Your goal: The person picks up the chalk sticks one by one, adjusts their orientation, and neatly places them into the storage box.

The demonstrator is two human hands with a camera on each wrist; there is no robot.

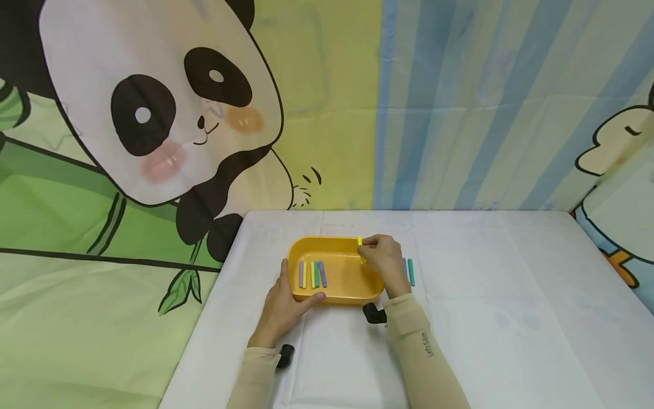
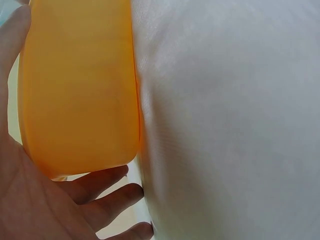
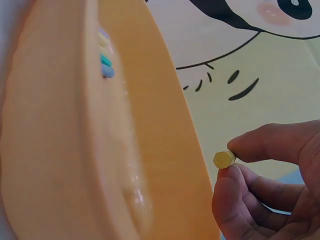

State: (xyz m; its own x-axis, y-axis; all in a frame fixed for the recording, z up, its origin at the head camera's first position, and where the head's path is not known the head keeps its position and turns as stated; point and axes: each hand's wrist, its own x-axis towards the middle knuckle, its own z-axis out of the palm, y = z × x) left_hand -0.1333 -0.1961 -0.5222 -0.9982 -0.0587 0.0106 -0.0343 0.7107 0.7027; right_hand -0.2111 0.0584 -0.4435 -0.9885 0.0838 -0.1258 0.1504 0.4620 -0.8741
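Note:
An orange-yellow plastic tray (image 1: 347, 284) stands on the white-covered table. My left hand (image 1: 280, 309) holds its near left corner, thumb on the front rim and fingers along the left side; the left wrist view shows the corner between thumb and fingers. Over the tray's right part, my right hand (image 1: 384, 258) pinches a yellow chalk stick (image 3: 223, 160) between thumb and fingertips, its end facing the wrist camera. Inside the tray at the left, several chalk sticks (image 1: 313, 275) in lilac, yellow, green and blue lie side by side.
To the right of the tray, a green chalk stick (image 1: 411, 272) and a blue one (image 1: 405, 268) lie on the table (image 1: 511, 318), partly behind my right wrist. A printed panda backdrop (image 1: 327, 142) rises behind the table's far edge.

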